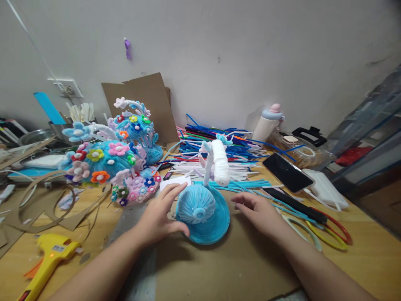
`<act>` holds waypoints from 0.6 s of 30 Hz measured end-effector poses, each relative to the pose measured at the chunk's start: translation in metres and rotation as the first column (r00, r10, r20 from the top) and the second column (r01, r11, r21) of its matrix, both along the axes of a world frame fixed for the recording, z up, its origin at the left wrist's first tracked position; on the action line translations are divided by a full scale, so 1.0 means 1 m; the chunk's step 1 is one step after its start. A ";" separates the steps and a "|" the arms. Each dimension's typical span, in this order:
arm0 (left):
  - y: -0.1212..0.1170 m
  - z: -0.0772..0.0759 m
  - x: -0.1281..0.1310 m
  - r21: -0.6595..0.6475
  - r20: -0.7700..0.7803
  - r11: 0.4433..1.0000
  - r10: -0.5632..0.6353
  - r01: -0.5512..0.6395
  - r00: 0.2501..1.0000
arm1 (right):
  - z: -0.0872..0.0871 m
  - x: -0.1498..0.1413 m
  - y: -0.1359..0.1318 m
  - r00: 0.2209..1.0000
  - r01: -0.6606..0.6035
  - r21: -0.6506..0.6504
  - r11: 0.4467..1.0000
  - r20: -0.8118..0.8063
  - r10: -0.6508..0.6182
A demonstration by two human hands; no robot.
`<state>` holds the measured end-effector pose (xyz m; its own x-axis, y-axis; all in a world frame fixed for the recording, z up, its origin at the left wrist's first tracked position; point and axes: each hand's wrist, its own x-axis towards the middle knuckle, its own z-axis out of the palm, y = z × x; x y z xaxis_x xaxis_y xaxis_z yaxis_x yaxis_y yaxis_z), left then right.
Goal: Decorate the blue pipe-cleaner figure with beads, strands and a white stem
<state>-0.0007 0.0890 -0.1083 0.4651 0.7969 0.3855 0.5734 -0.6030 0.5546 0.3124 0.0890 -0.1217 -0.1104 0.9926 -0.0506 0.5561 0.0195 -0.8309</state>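
1. Wall [188, 50]: plain grey, fills the background.
2. Table [374, 257]: wood, cluttered.
3. Cardboard sheet [225, 271]: flat on table, in front of person.
4. Pipe-cleaner pile [200, 144]: beyond the sheet; blue, white, pink, some other colours.
5. Cardboard panel [140, 100]: brown, leaning on wall, left of pile.
6. Flowered piece [106, 161]: blue, multicolour fuzzy flowers, left of the work; similar ones just beside it.
7. Blue piece [216, 228]: main item, on cardboard sheet between the hands. Round flat base, ribbed dome tilted toward camera, white arch [220, 163] rising behind dome, blue and pink bits near its top.
8. Glue gun [52, 253]: yellow, lying front left, well apart from blue piece.
9. Left hand [161, 215]: at blue piece's left edge, thumb and fingers wide; firm contact, can't tell.
10. Right hand [258, 211]: just right of base, apart from it; fingers loosely curled, narrow gap to thumb, holding nothing visible.
11. Phone [288, 171]: dark screen up, right side.
12. Bottle [266, 125]: pale, pink top, by wall.
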 end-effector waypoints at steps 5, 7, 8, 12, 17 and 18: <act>-0.019 0.024 -0.007 -0.110 0.126 0.963 0.261 -0.248 0.957 | 0.012 -0.002 -0.003 0.946 0.077 -0.076 0.994 -0.310 -0.097; -0.034 0.030 -0.011 -0.237 0.121 0.902 0.395 -0.361 0.911 | 0.017 -0.002 -0.007 0.832 0.028 -0.189 0.982 -0.540 -0.128; -0.041 0.030 -0.013 -0.312 0.100 0.872 0.426 -0.378 0.899 | 0.019 -0.003 -0.010 0.746 -0.024 -0.251 0.968 -0.649 -0.150; -0.068 0.012 -0.014 -0.464 0.005 0.815 0.395 -0.348 0.919 | 0.028 -0.011 -0.023 0.474 -0.209 -0.430 0.878 -0.830 -0.293; -0.084 -0.008 -0.013 -0.304 -0.121 0.890 0.318 -0.340 0.940 | 0.027 -0.024 -0.034 0.447 -0.266 -0.499 0.825 -0.822 -0.353; -0.086 -0.007 -0.018 -0.236 -0.136 0.903 0.336 -0.360 0.932 | 0.026 -0.025 -0.035 0.447 -0.267 -0.490 0.830 -0.826 -0.344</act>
<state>-0.0188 0.0026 -0.1156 0.1631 0.9794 0.1195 0.7757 -0.2021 0.5979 0.2871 0.0544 -0.0962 -0.3572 0.8395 -0.4095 -0.4664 -0.5402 -0.7005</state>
